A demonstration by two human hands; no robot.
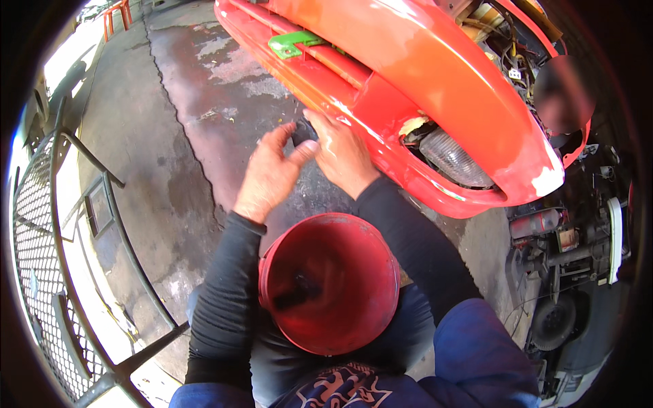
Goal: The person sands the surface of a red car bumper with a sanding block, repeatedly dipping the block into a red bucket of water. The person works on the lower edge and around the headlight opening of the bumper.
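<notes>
My left hand [272, 166] and my right hand [342, 151] meet in front of a red car bumper [435, 51], close to its lower edge. Between them is a small, dark, flat piece [304, 132], too little seen to name its material. The left thumb and fingers close around it, and the fingers of the right hand press on it from the other side. Water glistens on the back of the right hand. Beneath my forearms a red bucket [393, 272] stands between my knees, with a dark object [297, 292] inside it.
A ribbed lamp lens [449, 158] and a green bracket [289, 45] sit in the bumper. On the left stands a black metal frame with mesh [41, 245]. Car parts and a wheel [553, 321] lie at the right. Another person [563, 95] is beyond the bumper. The concrete floor is wet.
</notes>
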